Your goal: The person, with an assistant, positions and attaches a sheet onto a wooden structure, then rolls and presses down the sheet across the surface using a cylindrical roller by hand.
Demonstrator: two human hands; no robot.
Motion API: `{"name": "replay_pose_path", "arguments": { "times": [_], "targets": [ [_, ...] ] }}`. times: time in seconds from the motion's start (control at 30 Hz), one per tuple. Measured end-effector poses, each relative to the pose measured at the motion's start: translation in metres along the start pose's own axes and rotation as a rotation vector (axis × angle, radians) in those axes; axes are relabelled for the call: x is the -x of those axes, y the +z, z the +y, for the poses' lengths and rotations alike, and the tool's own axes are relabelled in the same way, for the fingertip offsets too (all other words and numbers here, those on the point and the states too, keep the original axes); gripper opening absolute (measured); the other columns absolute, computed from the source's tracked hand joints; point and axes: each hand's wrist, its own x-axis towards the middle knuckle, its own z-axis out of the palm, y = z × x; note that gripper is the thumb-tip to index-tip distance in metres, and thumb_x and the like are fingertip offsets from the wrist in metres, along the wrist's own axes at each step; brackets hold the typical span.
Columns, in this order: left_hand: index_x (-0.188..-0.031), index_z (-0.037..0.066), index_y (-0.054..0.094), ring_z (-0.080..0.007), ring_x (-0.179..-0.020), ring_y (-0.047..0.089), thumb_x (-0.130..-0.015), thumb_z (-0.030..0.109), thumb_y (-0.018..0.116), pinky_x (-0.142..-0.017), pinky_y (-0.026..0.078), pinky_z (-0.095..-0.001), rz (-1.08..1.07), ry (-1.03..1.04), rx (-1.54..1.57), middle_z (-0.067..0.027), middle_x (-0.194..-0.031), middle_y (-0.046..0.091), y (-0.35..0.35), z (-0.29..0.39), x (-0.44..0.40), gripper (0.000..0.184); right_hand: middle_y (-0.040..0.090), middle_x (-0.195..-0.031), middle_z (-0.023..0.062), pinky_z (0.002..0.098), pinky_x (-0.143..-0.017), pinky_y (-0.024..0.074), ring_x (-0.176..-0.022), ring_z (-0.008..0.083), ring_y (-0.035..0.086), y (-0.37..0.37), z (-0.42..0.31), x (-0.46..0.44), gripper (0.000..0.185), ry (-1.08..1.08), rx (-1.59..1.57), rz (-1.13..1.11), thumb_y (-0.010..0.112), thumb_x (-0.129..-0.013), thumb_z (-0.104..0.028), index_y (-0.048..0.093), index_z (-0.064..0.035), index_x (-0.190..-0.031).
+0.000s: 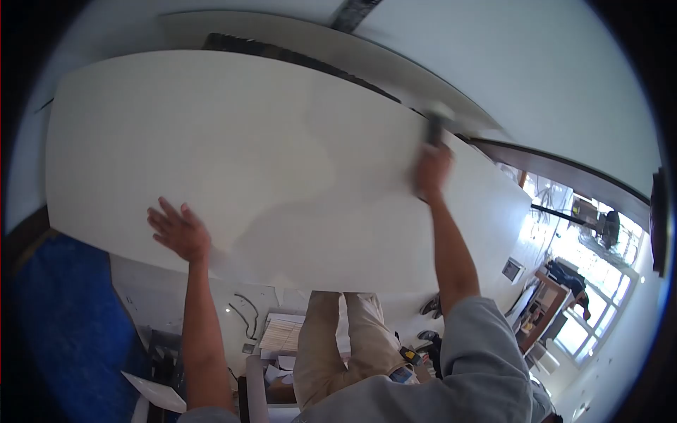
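A large off-white board (pixel 282 155) stretches across the view in front of me. My left hand (pixel 180 231) is over its lower left part, fingers spread and nothing in them; it seems to rest on the surface. Near the board's far right edge, my right hand (pixel 433 171) is closed around a hammer-like tool (pixel 436 125) with a dark handle and a pale head. Motion blurs this tool, so its exact kind and whether it touches the board are unclear.
Behind the board's far edge runs a dark strip (pixel 303 62). A blue surface (pixel 70 324) lies at lower left. Below are a stack of pale strips (pixel 281 333) and a dark bent cord (pixel 248 314). At right are a fan (pixel 608 229), a wooden shelf unit (pixel 543 310) and another person (pixel 568 278).
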Motion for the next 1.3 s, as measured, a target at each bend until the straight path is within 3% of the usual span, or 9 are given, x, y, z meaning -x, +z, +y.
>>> {"name": "replay_pose_path", "arguments": {
  "times": [0.07,0.27,0.43,0.53,0.6,0.67,0.83,1.17,1.3],
  "targets": [
    [-0.135,0.007,0.024,-0.0382,-0.131,0.013,-0.091,0.05,0.017,-0.101,0.015,-0.0561,-0.036,-0.015,-0.016,-0.0233,-0.14,0.016,0.004,-0.002,0.0,0.063,0.049,-0.109,0.0199,0.0439,-0.085,0.0394,-0.098,0.0344,0.049,-0.042,0.079,0.001,0.038,0.601,0.187,0.231,0.049,-0.083,-0.026,0.048,-0.0159,-0.12],
    [-0.136,0.007,0.022,-0.037,-0.131,0.013,-0.091,0.05,0.016,-0.101,0.015,-0.0557,-0.048,0.007,0.0,-0.022,-0.141,0.015,0.007,-0.002,0.0,0.063,0.052,-0.107,0.018,0.0447,-0.083,0.0377,-0.1,0.0333,0.047,0.045,-0.042,-0.007,0.028,-0.435,0.344,0.227,0.042,-0.087,-0.022,0.053,-0.0013,-0.103],
    [-0.138,0.01,0.017,-0.0356,-0.131,0.013,-0.092,0.046,0.017,-0.101,0.015,-0.0563,-0.126,-0.209,-0.025,-0.0193,-0.143,0.012,0.018,0.012,-0.009,0.059,0.05,-0.111,0.0161,0.0408,-0.083,0.0414,-0.103,0.0305,0.049,0.062,-0.196,0.038,0.053,-0.942,0.164,-0.169,0.042,-0.087,-0.021,0.022,-0.0243,-0.137],
    [-0.136,0.003,0.019,-0.0309,-0.132,0.014,-0.093,0.035,0.024,-0.099,0.017,-0.0564,0.056,-0.039,0.094,-0.0175,-0.142,0.017,0.055,0.022,-0.012,0.054,0.046,-0.117,0.0145,0.0456,-0.09,0.0398,-0.107,0.0315,0.047,0.035,-0.141,0.057,0.049,-0.748,-0.009,-0.421,0.042,-0.087,-0.021,0.029,-0.0408,-0.131],
    [-0.134,0.0,0.025,-0.0328,-0.132,0.013,-0.092,0.033,0.026,-0.1,0.018,-0.0554,0.017,0.114,-0.011,-0.0225,-0.139,0.019,0.021,0.06,-0.01,0.053,0.049,-0.117,0.0151,0.0436,-0.089,0.0379,-0.108,0.0319,0.046,0.03,-0.068,0.033,0.036,-0.66,0.428,-0.564,0.046,-0.084,-0.018,0.048,-0.0079,-0.119],
    [-0.135,0.0,0.022,-0.034,-0.132,0.011,-0.09,0.032,0.028,-0.102,0.013,-0.0547,-0.026,0.101,-0.009,-0.0229,-0.14,0.017,0.015,0.061,-0.009,0.055,0.054,-0.106,0.0161,0.0402,-0.079,0.0423,-0.088,0.0269,0.055,0.023,0.059,0.024,0.036,-0.437,0.302,0.1,0.048,-0.082,-0.015,0.049,-0.0024,-0.116],
    [-0.135,-0.001,0.021,-0.037,-0.132,0.008,-0.088,0.035,0.032,-0.102,0.006,-0.0566,-0.109,0.069,0.036,-0.024,-0.141,0.011,0.013,0.056,-0.012,0.06,0.054,-0.102,0.0167,0.0392,-0.073,0.0444,-0.088,0.027,0.053,-0.018,0.105,0.031,0.059,0.767,0.312,0.244,0.051,-0.084,-0.039,0.034,-0.0106,-0.132],
    [-0.136,0.002,0.02,-0.031,-0.133,0.011,-0.087,0.039,0.041,-0.103,0.006,-0.0543,-0.248,0.222,0.495,-0.0202,-0.142,0.014,0.009,-0.016,-0.009,0.065,0.046,-0.114,0.0164,0.0417,-0.088,0.0357,-0.104,0.0313,0.046,0.08,-0.301,0.1,0.068,-0.568,0.116,-0.195,0.06,-0.078,-0.03,0.027,-0.0211,-0.136],
    [-0.127,-0.001,0.033,-0.0301,-0.124,0.028,-0.081,0.041,0.058,-0.098,0.026,-0.0502,-0.013,-0.669,0.816,-0.0196,-0.132,0.032,0.044,-0.208,-0.03,0.068,0.047,-0.116,0.0146,0.0409,-0.096,0.0296,-0.113,0.03,0.041,0.078,-0.297,0.083,0.066,-0.413,-0.114,-0.258,0.066,-0.072,-0.032,0.036,-0.0062,-0.126]
  ]
}}
